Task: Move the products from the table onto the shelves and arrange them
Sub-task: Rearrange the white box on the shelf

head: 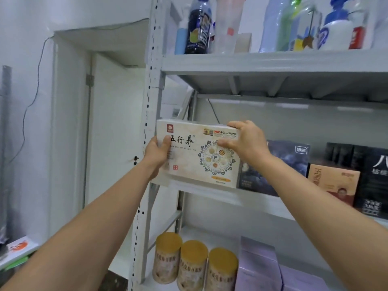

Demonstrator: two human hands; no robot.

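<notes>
The left hand (156, 153) and the right hand (244, 141) both grasp the wide cream cardboard box (198, 154), standing it upright at the left end of the grey metal middle shelf (247, 199), probably so that its front faces outward.

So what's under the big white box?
The middle shelf is right under the box, gripped by the left hand and right hand. Lower down stand three yellow-lidded cans beside purple bags. The box covers whether its bottom touches the shelf.
</notes>
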